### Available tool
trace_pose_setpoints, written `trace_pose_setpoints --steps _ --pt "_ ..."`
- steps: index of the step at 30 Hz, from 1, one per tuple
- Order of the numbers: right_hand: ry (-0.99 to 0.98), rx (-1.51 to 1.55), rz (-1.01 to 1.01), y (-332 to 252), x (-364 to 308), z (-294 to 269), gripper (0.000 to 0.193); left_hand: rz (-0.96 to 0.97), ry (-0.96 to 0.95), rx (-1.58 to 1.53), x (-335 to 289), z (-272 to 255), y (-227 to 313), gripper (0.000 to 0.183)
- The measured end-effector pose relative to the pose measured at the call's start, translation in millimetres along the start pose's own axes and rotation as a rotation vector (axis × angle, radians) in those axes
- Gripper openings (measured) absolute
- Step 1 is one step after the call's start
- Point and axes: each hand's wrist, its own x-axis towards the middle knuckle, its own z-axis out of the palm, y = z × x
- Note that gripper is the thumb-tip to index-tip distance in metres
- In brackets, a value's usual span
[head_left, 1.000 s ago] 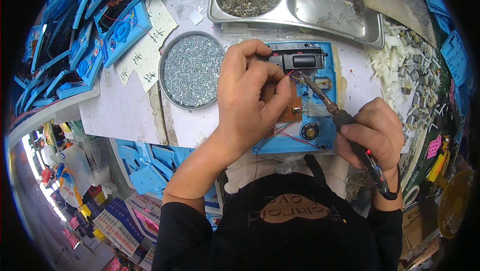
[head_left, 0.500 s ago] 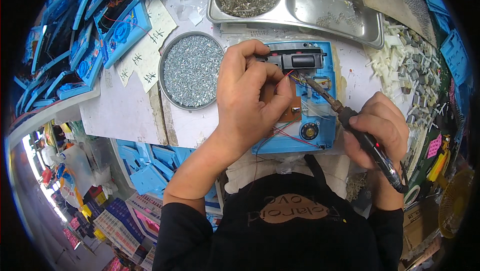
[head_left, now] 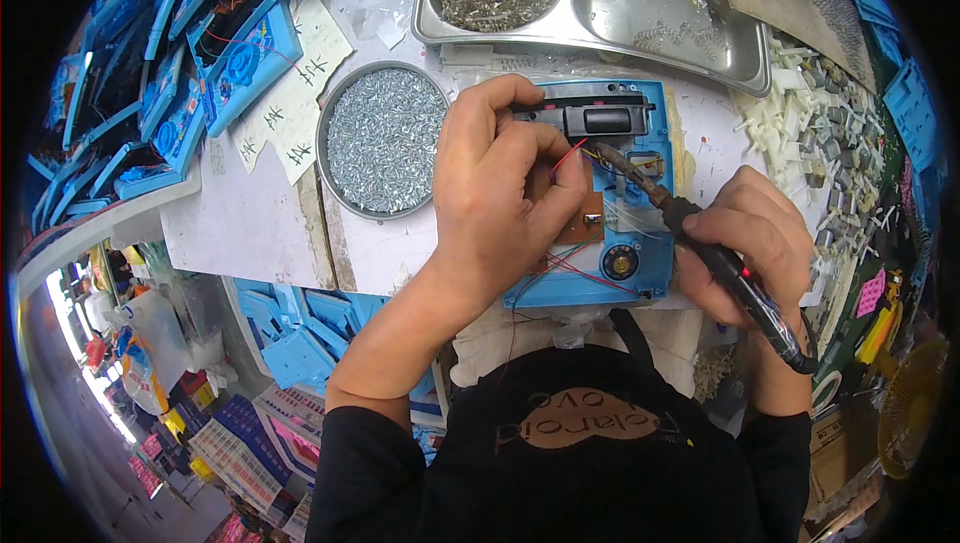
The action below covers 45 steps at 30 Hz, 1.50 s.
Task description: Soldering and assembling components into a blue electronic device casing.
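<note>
The open blue plastic casing lies before you. Your right hand is wrapped around the black-handled soldering iron; keep its metal tip steady. Your left hand seems to pinch a thin red wire; hold it still, fingers away from heat.

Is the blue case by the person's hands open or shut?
Open: the blue case shows its insides, with a brown circuit board and a round dark part in plain view.
</note>
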Motion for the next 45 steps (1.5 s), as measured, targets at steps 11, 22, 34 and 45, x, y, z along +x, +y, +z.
trace_pose_setpoints --steps 11,22,34,45 --pt "0.016 -0.003 -0.005 -0.4 1.7 1.0 0.038 0.065 0.026 0.041 1.5 1.3 -2.5 0.012" --pt "0.000 -0.033 0.025 -7.2 -3.9 -8.5 0.036 0.025 0.011 0.045 -0.7 1.9 -0.9 0.013" --pt "0.020 -0.049 0.037 -9.4 -8.9 -14.6 0.032 0.014 0.009 0.050 -0.6 2.1 0.5 0.012" --pt "0.059 -0.028 0.029 -8.9 -9.9 -16.4 0.031 -0.002 -0.020 0.032 -1.1 0.7 2.6 0.016"
